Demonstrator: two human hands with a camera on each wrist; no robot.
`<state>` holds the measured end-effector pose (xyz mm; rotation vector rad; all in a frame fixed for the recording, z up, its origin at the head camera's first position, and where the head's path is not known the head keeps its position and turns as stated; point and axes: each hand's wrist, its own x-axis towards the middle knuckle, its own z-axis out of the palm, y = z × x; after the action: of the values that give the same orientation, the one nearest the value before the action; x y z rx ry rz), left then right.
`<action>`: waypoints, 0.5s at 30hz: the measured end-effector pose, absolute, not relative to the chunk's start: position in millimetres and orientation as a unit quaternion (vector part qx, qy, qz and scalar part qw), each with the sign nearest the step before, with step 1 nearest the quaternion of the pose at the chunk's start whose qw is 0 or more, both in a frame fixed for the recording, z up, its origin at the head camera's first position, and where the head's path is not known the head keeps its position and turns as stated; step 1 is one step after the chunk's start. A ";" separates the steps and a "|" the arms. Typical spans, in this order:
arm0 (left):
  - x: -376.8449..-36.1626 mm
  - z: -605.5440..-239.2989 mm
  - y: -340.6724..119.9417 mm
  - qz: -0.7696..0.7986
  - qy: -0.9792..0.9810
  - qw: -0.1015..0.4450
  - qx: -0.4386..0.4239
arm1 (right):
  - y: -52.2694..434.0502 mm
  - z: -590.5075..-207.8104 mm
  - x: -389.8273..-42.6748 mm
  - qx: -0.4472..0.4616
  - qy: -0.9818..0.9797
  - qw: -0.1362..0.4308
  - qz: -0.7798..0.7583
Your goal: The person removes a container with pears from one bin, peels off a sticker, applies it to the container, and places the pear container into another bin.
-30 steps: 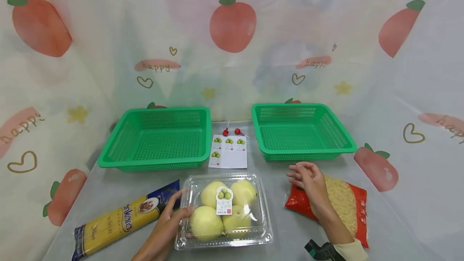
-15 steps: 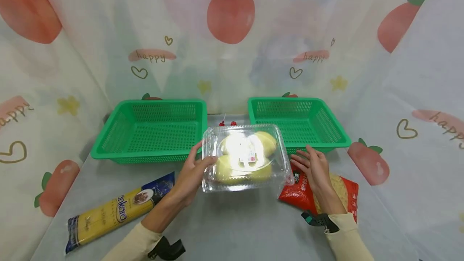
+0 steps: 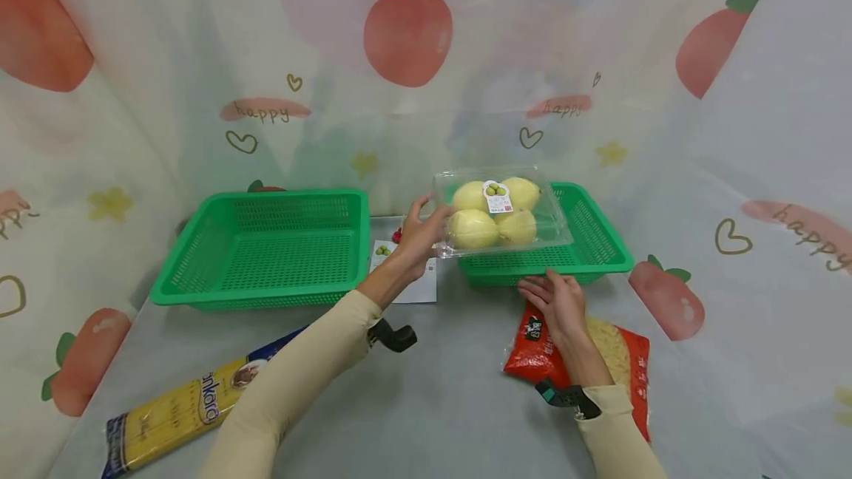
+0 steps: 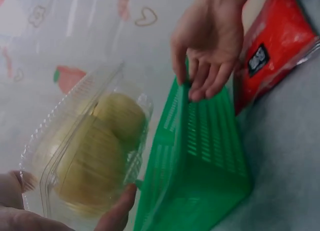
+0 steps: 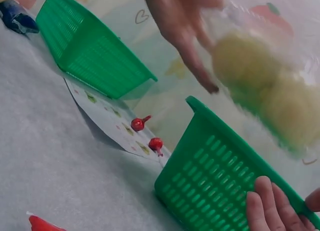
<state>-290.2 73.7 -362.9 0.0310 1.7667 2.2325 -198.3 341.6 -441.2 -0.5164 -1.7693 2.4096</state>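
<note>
Grey table (image 3: 439,398), walled by a translucent sheet printed with red fruit, hearts and the word "happy". Two green perforated plastic baskets stand at the far side: the left basket (image 3: 266,250) at 10 o'clock, the right basket (image 3: 592,239) at 1 o'clock. The left arm, in a cream sleeve, extends from 7 o'clock towards 12; the left hand (image 3: 416,235) grips the left edge of a clear clamshell box (image 3: 499,209), thumb on top and fingers curled beneath, holding it level in the air above the near-left part of the right basket. The box is thin, glossy, ribbed plastic and holds four rounded pale-yellow fruits; its small white lid label shows green fruit and print too small to read. The right hand (image 3: 559,301) lies palm down with fingers straight and relaxed, fingertips touching the near rim of the right basket, wrist over a red noodle packet (image 3: 619,361). A long yellow-and-blue pasta packet (image 3: 180,412) at 8 o'clock reads "ankara". A white sticker sheet (image 3: 413,283) lies between the baskets, with two small red-headed pins (image 5: 147,133) beside it.
</note>
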 end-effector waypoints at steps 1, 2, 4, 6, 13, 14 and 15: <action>-296.4 -364.2 80.2 0.769 0.621 0.148 0.008 | 339.3 -442.5 -197.6 -0.175 -0.582 0.053 0.792; -302.4 -364.7 86.9 0.764 0.628 0.149 0.005 | 337.7 -443.4 -197.3 -0.178 -0.584 0.053 0.790; -313.4 -365.4 100.9 0.755 0.638 0.149 0.003 | 335.2 -443.5 -197.8 -0.181 -0.590 0.058 0.785; -322.3 -366.4 115.1 0.750 0.645 0.147 0.002 | 333.4 -442.7 -199.6 -0.184 -0.596 0.063 0.779; -337.9 -379.5 164.5 0.728 0.667 0.157 -0.022 | 331.9 -439.3 -203.8 -0.199 -0.595 0.077 0.775; -339.0 -382.2 171.2 0.722 0.672 0.162 -0.026 | 332.3 -439.4 -203.4 -0.204 -0.593 0.079 0.775; -340.4 -385.1 177.5 0.717 0.676 0.166 -0.029 | 332.7 -439.6 -202.7 -0.209 -0.591 0.081 0.775</action>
<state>-340.4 177.5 -385.1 -0.0824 1.9245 2.0421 -202.7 332.7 -439.6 -0.6232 -1.7656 2.3172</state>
